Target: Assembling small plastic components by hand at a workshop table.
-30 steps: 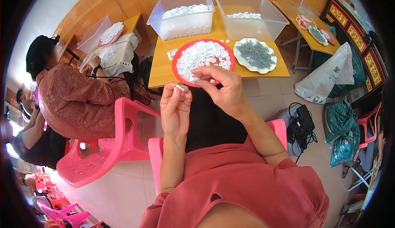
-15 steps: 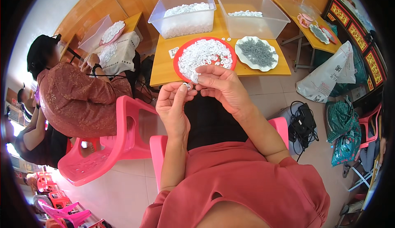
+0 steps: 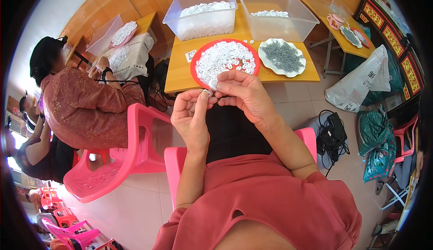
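Both of my hands meet in front of the table's near edge. My left hand (image 3: 191,117) is closed, thumb against fingers, on a small white plastic ring-shaped piece (image 3: 207,93). Just beside it, my right hand (image 3: 246,97) pinches a second small white plastic piece (image 3: 213,85) between thumb and forefinger. Fingers cover parts of both pieces. Right behind the fingertips sits a red round tray (image 3: 193,67) heaped with white pieces like these. A white scalloped plate (image 3: 299,67) to its right carries a pile of small grey parts (image 3: 282,56).
Two clear plastic bins (image 3: 200,17) (image 3: 277,26) with white pieces stand at the back of the yellow table (image 3: 180,76). On the left, a co-worker (image 3: 90,105) sits at another table beside a pink chair (image 3: 140,159). Right of me lie black cables (image 3: 333,135) and sacks (image 3: 361,83).
Both hands stay nearly in place, with small shifts of the fingers. The right fingertips have moved slightly to the right of the left thumb. Each hand keeps its white piece.
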{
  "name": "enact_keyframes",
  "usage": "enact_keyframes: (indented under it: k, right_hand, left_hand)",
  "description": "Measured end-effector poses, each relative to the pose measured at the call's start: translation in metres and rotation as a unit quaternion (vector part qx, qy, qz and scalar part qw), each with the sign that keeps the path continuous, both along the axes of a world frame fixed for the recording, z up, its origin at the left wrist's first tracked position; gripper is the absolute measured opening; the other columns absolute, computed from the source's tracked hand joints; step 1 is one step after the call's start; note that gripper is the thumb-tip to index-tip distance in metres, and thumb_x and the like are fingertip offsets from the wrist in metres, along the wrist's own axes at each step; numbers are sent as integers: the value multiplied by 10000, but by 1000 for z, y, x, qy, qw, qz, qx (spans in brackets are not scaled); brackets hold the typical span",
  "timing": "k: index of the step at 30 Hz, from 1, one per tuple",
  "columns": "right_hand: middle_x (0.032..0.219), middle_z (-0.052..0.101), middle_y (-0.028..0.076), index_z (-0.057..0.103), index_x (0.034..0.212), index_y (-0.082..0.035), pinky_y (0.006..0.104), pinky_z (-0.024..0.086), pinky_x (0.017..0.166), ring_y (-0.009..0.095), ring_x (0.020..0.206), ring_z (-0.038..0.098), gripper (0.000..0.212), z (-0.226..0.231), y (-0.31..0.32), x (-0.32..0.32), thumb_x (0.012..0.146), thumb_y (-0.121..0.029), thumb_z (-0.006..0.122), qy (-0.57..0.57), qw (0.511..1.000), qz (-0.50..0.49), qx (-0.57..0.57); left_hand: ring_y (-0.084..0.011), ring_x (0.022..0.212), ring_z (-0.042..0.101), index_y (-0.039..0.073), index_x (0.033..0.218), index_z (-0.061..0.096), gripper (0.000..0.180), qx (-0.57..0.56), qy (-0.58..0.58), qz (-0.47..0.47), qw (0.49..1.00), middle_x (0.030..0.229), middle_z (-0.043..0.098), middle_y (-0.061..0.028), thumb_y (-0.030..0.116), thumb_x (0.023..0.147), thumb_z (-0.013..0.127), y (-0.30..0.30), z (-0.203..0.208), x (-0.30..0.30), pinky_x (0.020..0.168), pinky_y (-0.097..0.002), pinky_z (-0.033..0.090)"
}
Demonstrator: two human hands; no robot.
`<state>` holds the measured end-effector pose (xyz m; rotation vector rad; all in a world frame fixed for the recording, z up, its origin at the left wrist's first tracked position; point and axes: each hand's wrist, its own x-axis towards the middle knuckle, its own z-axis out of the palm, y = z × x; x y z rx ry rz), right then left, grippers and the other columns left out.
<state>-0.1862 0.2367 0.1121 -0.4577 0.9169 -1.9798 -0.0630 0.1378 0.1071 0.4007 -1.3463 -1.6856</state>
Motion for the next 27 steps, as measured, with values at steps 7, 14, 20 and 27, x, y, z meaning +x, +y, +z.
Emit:
enact_keyframes:
  k: [7, 14, 20, 27]
  right_hand:
    - [989, 749, 74, 698, 1140, 17, 233, 580, 783, 110, 876, 721, 202, -1, -5, 5, 950, -33, 745, 175, 981, -88, -17]
    - [1001, 757, 98, 690, 1153, 46, 228, 574, 780, 96, 886, 717, 231, 2, -5, 6, 934, 1, 747, 259, 957, -132, -7]
    - [979, 757, 88, 667, 1159, 39, 219, 559, 767, 81, 873, 705, 247, 15, 3, 9, 929, 3, 747, 265, 957, -115, -9]
    - [940, 762, 87, 657, 1158, 27, 216, 555, 759, 77, 864, 705, 248, 18, 4, 11, 930, -1, 749, 270, 955, -118, -5]
  left_hand:
    - [-136, 822, 737, -40, 1070, 644, 94, -4, -14, 6, 1000, 970, 742, -110, -17, 989, 684, -2, -5, -3, 742, -224, 580]
    - [-139, 818, 739, -46, 1086, 643, 120, 19, -7, 0, 1000, 977, 744, -111, -2, 989, 698, 0, -5, -4, 727, -224, 585]
    - [-121, 802, 727, -46, 1094, 645, 138, -65, -4, 22, 998, 949, 741, -104, -17, 976, 711, 3, -3, -1, 710, -214, 580]
    - [-109, 781, 707, -45, 1107, 651, 163, -92, -5, 27, 995, 936, 736, -92, -41, 959, 720, 1, -2, 0, 725, -213, 580]
